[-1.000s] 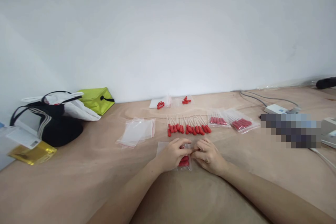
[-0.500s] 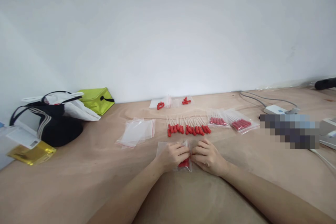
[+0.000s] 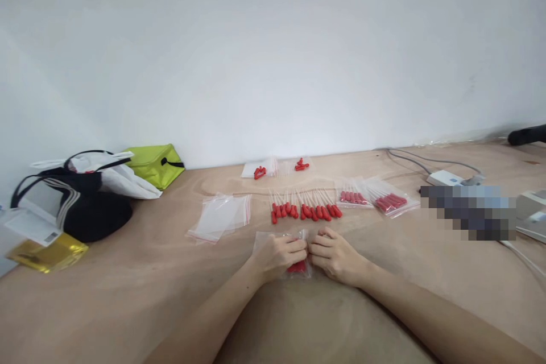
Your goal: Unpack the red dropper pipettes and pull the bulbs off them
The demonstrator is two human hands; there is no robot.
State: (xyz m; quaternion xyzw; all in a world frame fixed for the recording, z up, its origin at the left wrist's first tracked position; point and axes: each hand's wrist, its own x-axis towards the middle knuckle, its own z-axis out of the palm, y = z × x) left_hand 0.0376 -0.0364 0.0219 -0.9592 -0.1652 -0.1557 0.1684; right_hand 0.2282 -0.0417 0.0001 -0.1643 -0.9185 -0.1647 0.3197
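Note:
Near the table's front, a clear zip bag with red-tipped sticks inside lies under my hands. My left hand rests over the bag with its fingers closed on the right edge. Touching that same edge from the right is my right hand, fingers curled and pinched. The fingertips hide the spot where they meet the plastic. Just beyond lie two loose groups of red-tipped sticks, a left group and a right group, their thin white shafts pointing away.
Flat zip bags lie to the left. Filled zip bags sit at the right. Small red pieces lie on bags by the wall. A black cap and green bag stand far left; a power strip is far right.
My hands stay at the bag's right edge, with only slight finger movement. The whole view has shifted a little; the other things lie as before.

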